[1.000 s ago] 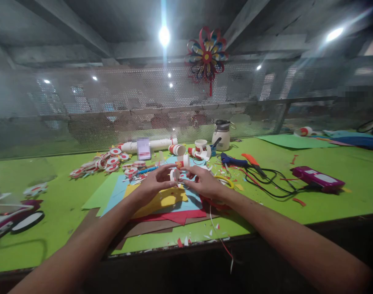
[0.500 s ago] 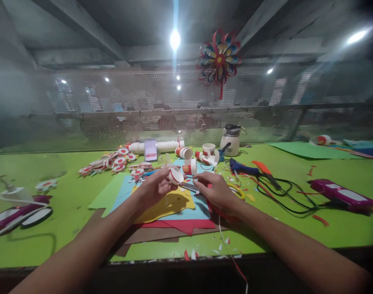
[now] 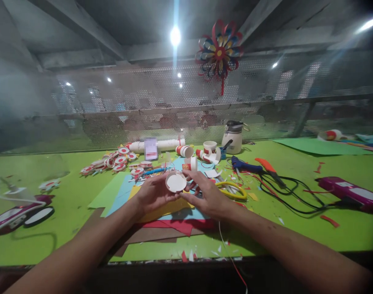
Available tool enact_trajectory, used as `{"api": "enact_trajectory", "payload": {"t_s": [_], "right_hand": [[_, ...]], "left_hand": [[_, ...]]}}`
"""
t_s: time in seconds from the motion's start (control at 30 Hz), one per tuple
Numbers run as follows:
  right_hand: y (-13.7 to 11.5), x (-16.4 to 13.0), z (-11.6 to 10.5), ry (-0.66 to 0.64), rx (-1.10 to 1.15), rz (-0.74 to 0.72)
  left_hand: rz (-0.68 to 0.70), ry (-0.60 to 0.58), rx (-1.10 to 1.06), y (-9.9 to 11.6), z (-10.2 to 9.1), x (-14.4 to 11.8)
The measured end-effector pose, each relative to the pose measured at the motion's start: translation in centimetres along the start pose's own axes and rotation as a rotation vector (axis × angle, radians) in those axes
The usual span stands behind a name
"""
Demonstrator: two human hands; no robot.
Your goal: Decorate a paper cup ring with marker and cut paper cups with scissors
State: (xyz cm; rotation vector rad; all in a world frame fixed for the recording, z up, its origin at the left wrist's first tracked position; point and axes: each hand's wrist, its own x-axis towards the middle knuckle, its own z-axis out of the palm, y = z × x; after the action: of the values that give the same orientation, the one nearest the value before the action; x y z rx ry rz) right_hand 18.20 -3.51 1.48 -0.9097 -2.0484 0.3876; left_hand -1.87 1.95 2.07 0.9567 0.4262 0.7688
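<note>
Between my two hands is the round white bottom of a paper cup (image 3: 176,182), its flat face turned towards me. My left hand (image 3: 152,194) cradles it from the left, fingers curled round the edge. On the other side my right hand (image 3: 205,194) grips the rim with thumb and fingertips. Yellow-handled scissors (image 3: 235,197) lie just beyond my right hand, and a curved white cup offcut (image 3: 213,173) is behind them. Under my hands are sheets of yellow paper (image 3: 165,212) and blue paper (image 3: 119,196). A red-and-white paper cup (image 3: 190,164) stands right behind the held piece.
Red-and-white paper wheels (image 3: 119,159) pile up at the back left, beside a phone (image 3: 151,148). A blue glue gun (image 3: 246,165), an orange-handled knife (image 3: 267,169) and black cable lie to the right. A jug (image 3: 232,136) stands behind. Paper scraps litter the table (image 3: 284,232).
The scissors have left my right hand and now lie on the table. That hand has moved left onto the cup bottom, which has turned its flat face towards me. A cut strip lies behind.
</note>
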Motion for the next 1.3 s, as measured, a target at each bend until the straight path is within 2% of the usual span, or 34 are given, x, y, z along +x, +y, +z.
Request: {"api": "enact_trajectory", "payload": {"t_s": [0.3,0.6,0.83,1.07,1.17,1.3], "right_hand": [[0.1,0.1,0.3,0.016,-0.001,0.022],[0.1,0.1,0.4,0.053,-0.006,0.039],[0.6,0.5,-0.2,0.138,-0.075,0.101],[1.4,0.7,-0.4,0.189,-0.130,0.204],[1.7,0.8,-0.3,0.177,-0.151,0.227],[1.8,0.8,-0.3,0.160,-0.164,0.245]], "left_hand": [[0.038,0.001,0.038,-0.3,0.2,0.3],[0.125,0.015,0.202,-0.2,-0.1,0.5],[0.278,0.057,0.557,0.0,-0.4,0.9],[0.578,0.213,1.038,-0.1,-0.9,1.1],[0.616,0.214,1.144,-0.3,-0.8,1.0],[0.596,0.227,1.160,-0.4,-0.9,1.0]]}}
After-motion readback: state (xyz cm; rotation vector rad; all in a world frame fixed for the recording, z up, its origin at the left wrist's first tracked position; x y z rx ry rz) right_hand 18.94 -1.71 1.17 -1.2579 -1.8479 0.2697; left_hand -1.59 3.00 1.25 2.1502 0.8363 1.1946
